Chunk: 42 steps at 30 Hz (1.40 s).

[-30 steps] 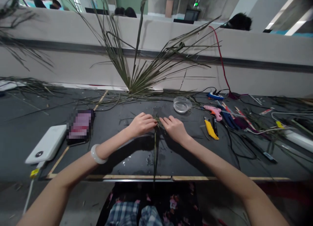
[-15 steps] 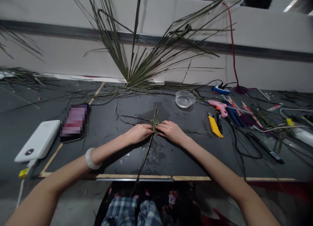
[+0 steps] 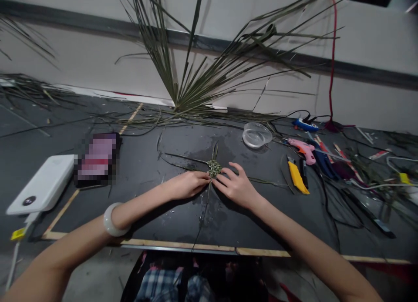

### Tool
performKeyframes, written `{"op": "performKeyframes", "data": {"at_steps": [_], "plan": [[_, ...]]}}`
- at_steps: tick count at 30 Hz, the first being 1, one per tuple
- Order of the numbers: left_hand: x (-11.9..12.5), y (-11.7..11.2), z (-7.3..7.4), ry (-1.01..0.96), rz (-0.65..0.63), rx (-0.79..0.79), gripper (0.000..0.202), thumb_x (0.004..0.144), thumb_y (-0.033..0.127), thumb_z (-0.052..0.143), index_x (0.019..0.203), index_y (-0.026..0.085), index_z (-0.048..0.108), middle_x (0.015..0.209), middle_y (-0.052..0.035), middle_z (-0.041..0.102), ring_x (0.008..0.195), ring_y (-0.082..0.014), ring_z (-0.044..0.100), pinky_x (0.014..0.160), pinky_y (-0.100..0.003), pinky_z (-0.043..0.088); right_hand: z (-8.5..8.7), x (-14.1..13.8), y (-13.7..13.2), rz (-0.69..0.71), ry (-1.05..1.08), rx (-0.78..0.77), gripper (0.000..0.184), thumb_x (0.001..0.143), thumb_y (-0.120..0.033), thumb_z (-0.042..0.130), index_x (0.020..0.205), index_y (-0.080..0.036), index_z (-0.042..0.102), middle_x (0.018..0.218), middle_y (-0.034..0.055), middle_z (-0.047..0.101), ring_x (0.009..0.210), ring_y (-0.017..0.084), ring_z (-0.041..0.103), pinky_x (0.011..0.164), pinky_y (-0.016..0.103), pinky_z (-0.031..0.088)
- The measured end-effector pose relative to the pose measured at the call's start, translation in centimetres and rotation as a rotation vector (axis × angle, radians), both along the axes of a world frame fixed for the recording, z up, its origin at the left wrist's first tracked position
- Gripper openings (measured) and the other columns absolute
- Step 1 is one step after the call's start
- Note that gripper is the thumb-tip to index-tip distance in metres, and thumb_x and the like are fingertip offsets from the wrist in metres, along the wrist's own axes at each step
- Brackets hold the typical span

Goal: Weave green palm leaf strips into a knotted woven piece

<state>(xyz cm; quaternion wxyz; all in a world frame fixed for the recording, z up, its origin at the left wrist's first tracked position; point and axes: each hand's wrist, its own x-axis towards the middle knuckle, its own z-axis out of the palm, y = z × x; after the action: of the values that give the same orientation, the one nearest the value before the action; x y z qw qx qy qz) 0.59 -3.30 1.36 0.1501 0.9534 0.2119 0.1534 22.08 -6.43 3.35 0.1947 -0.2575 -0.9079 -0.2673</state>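
Note:
A small woven piece of green leaf strips [image 3: 214, 167] lies on the dark table, its loose strips spreading out to several sides. From the left, my left hand [image 3: 189, 184] pinches the lower left edge of the weave, fingers pressed together. My right hand [image 3: 237, 186] is at its right side with fingers spread, the fingertips touching or very near the weave; nothing shows clearly between them. One long strip runs from the weave toward the table's front edge. A pale bangle [image 3: 112, 220] circles my left forearm.
Left are a phone [image 3: 98, 158] and a white power bank [image 3: 44, 182] with a cable. To the right lie a clear plastic bowl [image 3: 257, 135], a yellow cutter [image 3: 298, 178], a pink glue gun [image 3: 303, 150] and black cords. A fan of long leaves [image 3: 192, 88] leans against the wall.
My right hand's fingers have spread and drawn slightly off the weave. The left hand stays at its edge. The camera view has shifted a little.

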Motion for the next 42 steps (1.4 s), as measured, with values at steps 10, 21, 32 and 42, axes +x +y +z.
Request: {"op": "performKeyframes", "data": {"at_steps": [10,21,32,42], "plan": [[-0.3,0.0,0.1,-0.023,-0.057,-0.017,0.026,0.091,0.01,0.044,0.108,0.007,0.063,0.113,-0.0154,0.064,0.106,-0.0205,0.062,0.09,-0.029,0.051,-0.3,-0.1,-2.6,-0.205,-0.065,-0.399,0.024,0.089,-0.028,0.056,0.072,-0.015,0.065,0.068,0.0039,0.065,0.072,0.017,0.057,0.072,0.031,0.042],[-0.8,-0.1,-0.4,0.031,-0.086,0.038,0.035,0.086,0.008,0.046,0.12,0.004,0.055,0.127,-0.0201,0.053,0.117,-0.0244,0.054,0.098,-0.035,0.047,2.7,-5.1,-3.7,-0.789,-0.268,-0.91,0.026,0.088,-0.004,0.039,0.1,-0.006,0.062,0.099,0.0173,0.065,0.091,0.025,0.064,0.073,0.032,0.048],[-0.6,-0.2,-0.8,0.041,-0.068,0.045,0.036,0.086,0.009,0.045,0.121,0.005,0.053,0.127,-0.018,0.054,0.127,-0.0256,0.044,0.104,-0.037,0.042,1.2,-3.5,-3.0,-0.532,0.007,-1.038,0.019,0.091,-0.016,0.041,0.09,-0.013,0.059,0.092,0.0093,0.064,0.087,0.019,0.06,0.077,0.029,0.045],[-0.4,-1.2,0.0,0.159,0.041,0.217,0.036,0.087,0.011,0.047,0.121,0.011,0.054,0.122,-0.0151,0.057,0.113,-0.023,0.055,0.093,-0.033,0.049,0.0,-2.5,-2.9,-0.311,0.151,-0.769,0.019,0.086,-0.012,0.046,0.082,-0.01,0.065,0.101,0.0144,0.06,0.099,0.025,0.051,0.09,0.041,0.048]]}}
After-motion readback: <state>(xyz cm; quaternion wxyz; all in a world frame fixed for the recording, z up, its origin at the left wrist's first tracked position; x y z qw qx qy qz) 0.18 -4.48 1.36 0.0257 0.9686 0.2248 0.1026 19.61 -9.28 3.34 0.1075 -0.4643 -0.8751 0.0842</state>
